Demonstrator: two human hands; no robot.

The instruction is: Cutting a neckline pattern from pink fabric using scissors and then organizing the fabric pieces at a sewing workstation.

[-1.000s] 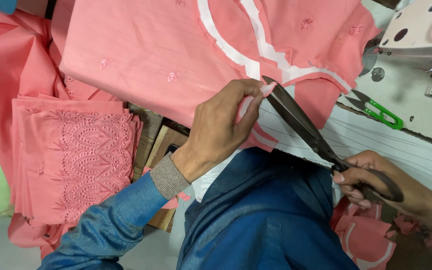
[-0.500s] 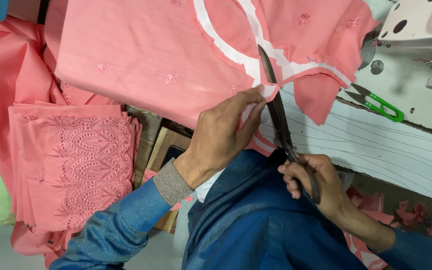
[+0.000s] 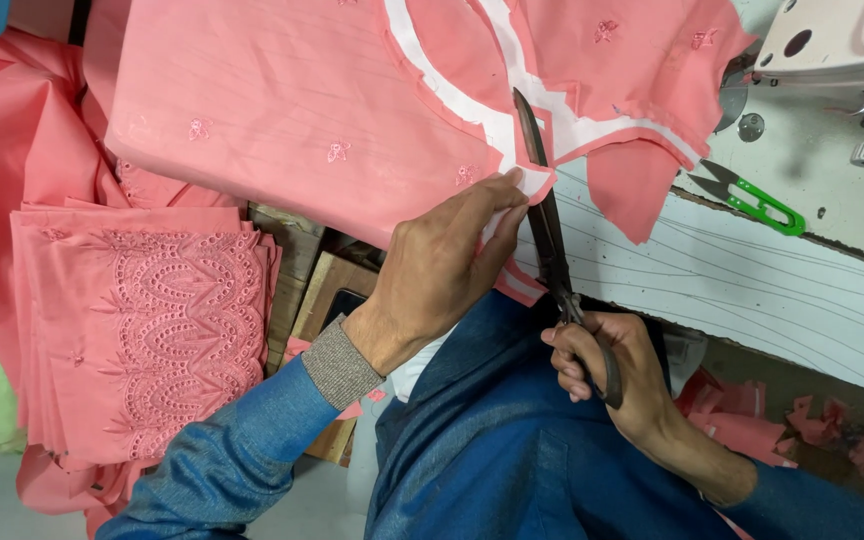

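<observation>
Head view shows my left hand [image 3: 442, 270] pinching the fabric [image 3: 282, 110] beside the shears [image 3: 550, 235] my right hand [image 3: 612, 375] grips, so I risk nicking fingertips or veering off the white facing [image 3: 497, 125].

blue sleeves on both arms, the left one ending in a grey ribbed cuff; bare hands, blue trousers.
</observation>
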